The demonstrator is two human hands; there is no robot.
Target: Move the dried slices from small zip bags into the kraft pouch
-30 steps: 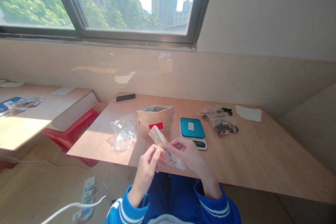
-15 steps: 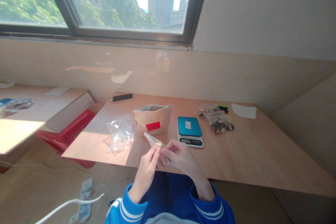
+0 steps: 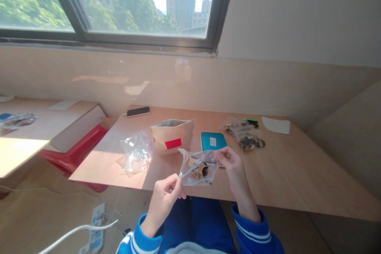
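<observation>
Between my hands a clear zip bag is spread out, with brown and dark pieces inside that I cannot identify. My left hand is closed in a pinch at the bag's lower left corner. The fingers of my right hand are pinched on its upper right corner, beside the red zip line. Behind the bag stands a brown paper pouch with a red label, its top open. The kitchen scale with a blue plate is partly covered by the bag and my right hand.
Clear plastic bags lie left of the pouch. Filled zip bags are to the right of the scale, near a white paper. A phone rests at the back edge. A red stool stands left of the table.
My hands have moved apart, the right one up and to the right. The zip bag, bunched between my fingers before, is now stretched out in front of the scale.
</observation>
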